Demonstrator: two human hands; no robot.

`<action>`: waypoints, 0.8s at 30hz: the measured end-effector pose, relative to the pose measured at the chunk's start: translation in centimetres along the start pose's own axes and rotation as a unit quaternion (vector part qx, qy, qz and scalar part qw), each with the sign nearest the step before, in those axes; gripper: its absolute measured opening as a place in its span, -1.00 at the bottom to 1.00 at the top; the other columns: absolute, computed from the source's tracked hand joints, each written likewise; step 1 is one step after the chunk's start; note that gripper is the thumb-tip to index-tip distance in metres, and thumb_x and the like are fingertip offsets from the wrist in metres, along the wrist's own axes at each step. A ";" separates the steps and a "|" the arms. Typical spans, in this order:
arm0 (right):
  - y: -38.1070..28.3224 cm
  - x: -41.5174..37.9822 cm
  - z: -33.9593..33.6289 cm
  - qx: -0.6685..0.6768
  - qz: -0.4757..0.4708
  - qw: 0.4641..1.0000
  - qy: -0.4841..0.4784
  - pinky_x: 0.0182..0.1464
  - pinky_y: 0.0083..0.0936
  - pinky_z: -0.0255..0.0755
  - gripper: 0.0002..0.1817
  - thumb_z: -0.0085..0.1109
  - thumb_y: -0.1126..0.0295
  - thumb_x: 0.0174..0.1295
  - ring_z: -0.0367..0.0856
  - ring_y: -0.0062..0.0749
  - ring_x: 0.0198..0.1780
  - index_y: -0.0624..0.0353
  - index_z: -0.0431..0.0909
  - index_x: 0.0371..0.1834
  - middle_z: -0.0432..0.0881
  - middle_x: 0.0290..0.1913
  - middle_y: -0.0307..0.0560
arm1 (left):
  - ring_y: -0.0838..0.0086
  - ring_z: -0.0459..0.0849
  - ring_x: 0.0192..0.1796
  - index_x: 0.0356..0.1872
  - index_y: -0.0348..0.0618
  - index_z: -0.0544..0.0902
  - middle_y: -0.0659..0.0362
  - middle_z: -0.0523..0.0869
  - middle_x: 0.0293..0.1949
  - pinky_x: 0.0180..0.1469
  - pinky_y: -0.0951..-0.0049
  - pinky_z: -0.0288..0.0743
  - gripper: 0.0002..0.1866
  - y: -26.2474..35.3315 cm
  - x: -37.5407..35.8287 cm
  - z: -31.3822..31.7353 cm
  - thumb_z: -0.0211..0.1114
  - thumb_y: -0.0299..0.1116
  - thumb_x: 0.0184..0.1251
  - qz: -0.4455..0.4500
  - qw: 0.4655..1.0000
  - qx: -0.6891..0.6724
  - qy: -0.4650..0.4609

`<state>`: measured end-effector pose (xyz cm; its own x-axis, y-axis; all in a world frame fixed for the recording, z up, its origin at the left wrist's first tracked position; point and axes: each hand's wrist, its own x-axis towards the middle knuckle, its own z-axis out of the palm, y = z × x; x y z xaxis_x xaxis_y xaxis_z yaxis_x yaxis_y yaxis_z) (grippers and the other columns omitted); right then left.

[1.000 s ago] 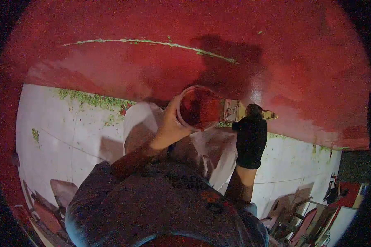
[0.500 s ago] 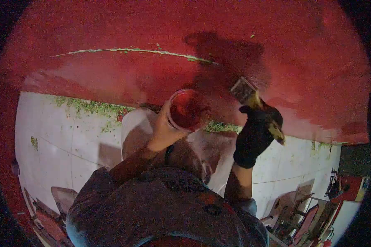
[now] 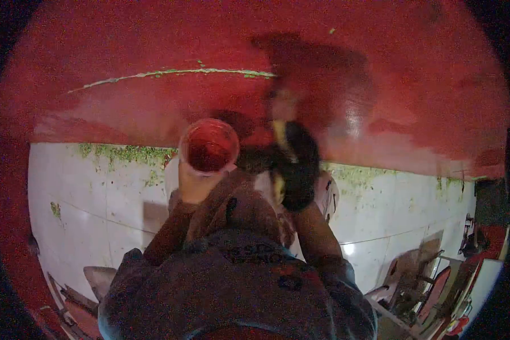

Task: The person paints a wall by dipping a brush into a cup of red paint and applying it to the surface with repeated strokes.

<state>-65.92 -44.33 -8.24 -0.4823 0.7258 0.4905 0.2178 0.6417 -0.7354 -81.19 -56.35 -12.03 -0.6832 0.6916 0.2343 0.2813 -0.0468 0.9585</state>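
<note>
Left hand (image 3: 195, 181): bare fingers wrapped round the lower wall of a small cup (image 3: 209, 145), holding it upright, mouth toward the camera, inside coated red with paint. The cup sits just left of the other hand, at about 9 o'clock from it, near but not touching as far as I can tell.

Right hand (image 3: 296, 164): black glove, fist clenched on the handle of a paintbrush (image 3: 280, 116). The brush runs up toward 12 o'clock from the glove; its head is motion-blurred and looks to meet the wall, contact not sure.

Outward: the red wall (image 3: 379, 85) fills the top half of the view, glossy and wet-looking at 1–2 o'clock of the glove. A thin unpainted streak (image 3: 170, 73) with green flecks runs at 11 o'clock above the cup. Below the hands is the white lower wall (image 3: 85, 187), mossy green along its upper edge, not painted.

Progress, judged: most of the upper band is covered in red; the streak and the mossy border at the red/white edge are left, and the white part is bare. Stacked chairs (image 3: 425, 289) at 5 o'clock.
</note>
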 end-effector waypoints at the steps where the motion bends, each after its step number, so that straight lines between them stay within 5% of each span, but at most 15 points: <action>1: -1.5 0.9 -0.3 -0.059 -0.047 0.993 -0.094 0.00 -0.41 0.36 -0.62 0.11 0.42 0.09 0.48 -0.24 -0.05 0.22 0.42 0.02 0.49 -0.01 -0.06 | 0.32 0.44 0.07 0.14 -0.28 0.22 0.03 0.46 0.01 0.13 0.32 0.30 -0.04 -0.3 0.0 -0.5 0.58 -0.28 -0.38 -0.008 0.999 0.043 0.008; 5: -3.2 1.9 -1.2 -0.007 0.044 0.976 -0.212 0.02 -0.34 0.35 -0.60 0.20 0.41 0.02 0.47 -0.20 -0.02 0.23 0.46 -0.02 0.50 -0.04 -0.01 | 0.30 0.42 0.09 0.15 -0.28 0.19 0.01 0.41 0.04 0.12 0.33 0.30 -0.04 -0.2 0.2 -1.6 0.58 -0.33 -0.38 -0.008 0.995 0.085 0.060; 15: -1.3 1.2 -1.4 -0.030 -0.055 0.998 0.008 -0.03 -0.32 0.35 -0.62 0.19 0.37 0.01 0.50 -0.11 -0.09 0.19 0.49 -0.05 0.54 -0.12 0.03 | 0.30 0.49 -0.02 0.16 -0.21 0.19 0.07 0.42 0.01 0.05 0.34 0.40 -0.12 1.3 0.2 -1.8 0.52 -0.30 -0.24 -0.061 0.998 0.026 0.011; 17: -1.8 1.3 -1.5 -0.037 -0.069 0.996 0.040 -0.03 -0.32 0.35 -0.62 0.19 0.37 0.01 0.50 -0.11 -0.10 0.19 0.49 -0.05 0.54 -0.13 0.03 | 0.29 0.48 -0.01 0.17 -0.21 0.18 0.08 0.43 -0.01 0.05 0.31 0.39 -0.11 0.8 0.7 -1.8 0.51 -0.23 -0.22 0.053 0.990 0.121 0.043; 19: -3.8 1.3 -1.8 -0.070 -0.088 0.985 -0.131 -0.06 -0.30 0.36 -0.63 0.13 0.34 0.07 0.51 -0.14 -0.14 0.18 0.48 -0.03 0.55 -0.12 -0.01 | 0.28 0.45 0.02 0.18 -0.20 0.16 0.07 0.41 0.01 0.06 0.30 0.38 -0.08 0.6 0.7 -2.2 0.51 -0.19 -0.24 0.058 0.989 0.129 0.044; 21: -3.9 3.1 -4.7 0.038 -0.069 0.990 -0.117 -0.06 -0.24 0.36 -0.56 0.06 0.17 0.07 0.53 -0.07 -0.14 0.11 0.45 0.02 0.56 -0.14 0.01 | 0.27 0.43 0.05 0.20 -0.20 0.14 0.07 0.40 0.03 0.07 0.30 0.36 -0.04 0.8 0.6 -2.3 0.52 -0.15 -0.26 0.052 0.987 0.142 0.047; 23: -0.8 2.2 -6.4 -0.004 -0.078 0.996 0.046 -0.04 -0.25 0.37 -0.59 -0.02 0.20 0.17 0.54 -0.15 -0.15 0.15 0.43 0.05 0.55 -0.13 -0.04 | 0.31 0.38 0.09 0.21 -0.19 0.14 0.06 0.36 0.07 0.12 0.35 0.31 -0.02 1.4 0.3 -1.8 0.55 -0.40 -0.34 0.026 0.991 0.094 0.089; 24: -0.6 2.0 -6.4 -0.005 -0.079 0.996 0.047 -0.04 -0.25 0.37 -0.59 -0.02 0.20 0.17 0.54 -0.15 -0.15 0.15 0.43 0.05 0.55 -0.13 -0.04 | 0.31 0.38 0.09 0.21 -0.19 0.14 0.06 0.36 0.07 0.12 0.35 0.31 -0.02 1.7 0.0 -1.8 0.55 -0.40 -0.34 0.027 0.991 0.093 0.088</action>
<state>-61.56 -41.71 -3.79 -0.4291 0.6358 0.6415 0.1540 0.7514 -0.6417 -81.97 -57.70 -10.13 -0.7664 0.5546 0.3241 0.4281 0.0648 0.9014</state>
